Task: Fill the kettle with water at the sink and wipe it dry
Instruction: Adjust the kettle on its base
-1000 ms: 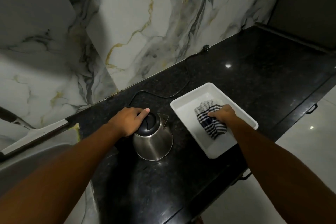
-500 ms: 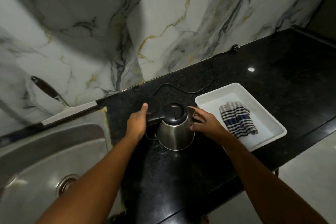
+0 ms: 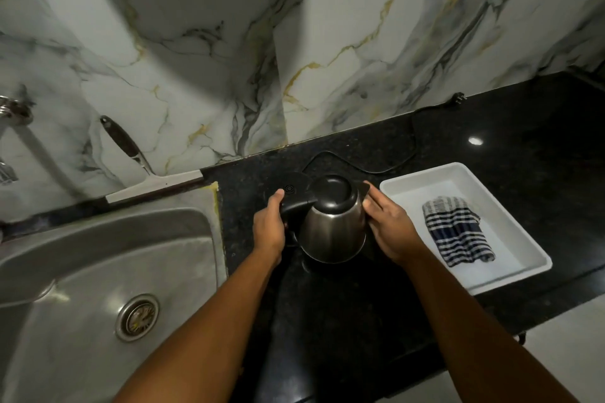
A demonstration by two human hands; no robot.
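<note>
A steel kettle (image 3: 334, 232) with a black lid sits on the black counter, just right of its round black base (image 3: 289, 185). My left hand (image 3: 270, 227) grips the kettle's black handle on its left side. Against the kettle's right flank, beside the spout, rests my right hand (image 3: 388, 227) with its fingers laid flat. A striped blue-and-white cloth (image 3: 455, 231) lies in a white tray (image 3: 510, 216) to the right. The steel sink (image 3: 98, 271) is at the left, with a drain (image 3: 137, 317) in its bowl.
A squeegee (image 3: 140, 170) leans on the marble wall behind the sink. Part of a tap (image 3: 13, 111) shows at the far left. The base's black cord (image 3: 393, 163) runs along the wall to a loose plug (image 3: 458, 97). The counter's front edge lies below the tray.
My right hand let go of the cloth in the tray and came onto the kettle's side. My left hand shifted from the lid to the handle. The view swung left, revealing the sink.
</note>
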